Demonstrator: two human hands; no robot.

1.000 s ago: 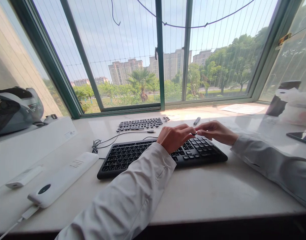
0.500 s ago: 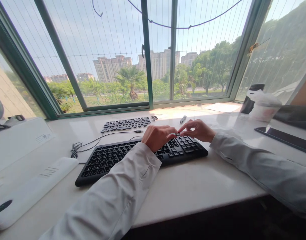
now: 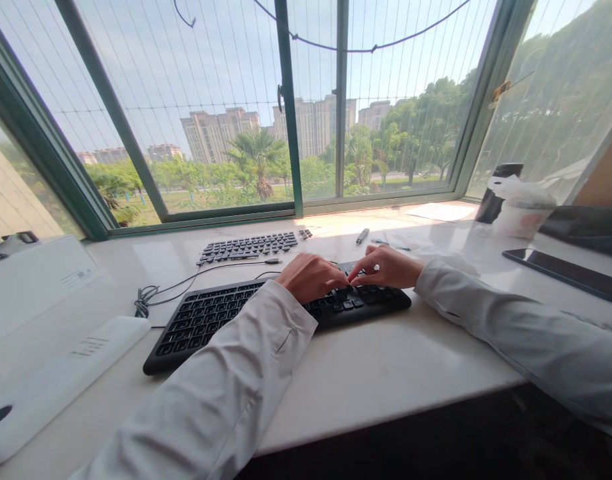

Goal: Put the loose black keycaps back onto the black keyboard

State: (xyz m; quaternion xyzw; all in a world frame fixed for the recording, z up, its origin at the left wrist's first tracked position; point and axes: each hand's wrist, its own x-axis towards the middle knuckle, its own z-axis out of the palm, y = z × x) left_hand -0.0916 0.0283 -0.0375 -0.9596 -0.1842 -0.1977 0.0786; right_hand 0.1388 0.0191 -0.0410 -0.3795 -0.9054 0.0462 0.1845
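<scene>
A black keyboard (image 3: 206,317) lies at a slant on the white counter. Most of its left part shows bare key sockets, while keycaps (image 3: 353,303) sit on the right end. My left hand (image 3: 311,277) reaches over the right half, with its fingers pinched together low over the keys. My right hand (image 3: 386,267) meets it there, thumb and forefinger closed at the same spot. The small dark keycap between the fingertips is mostly hidden. Loose keycaps (image 3: 251,247) stand in rows behind the keyboard.
A coiled cable (image 3: 143,303) lies left of the keyboard, beside a long white object (image 3: 96,360). A small grey tool (image 3: 363,236) rests behind my hands. At right are a phone (image 3: 569,273), a bagged cup (image 3: 523,210) and a dark bottle (image 3: 493,193).
Both hands have come down from just above the keyboard onto its keys, bringing the small keycap with them. The view has shifted slightly.
</scene>
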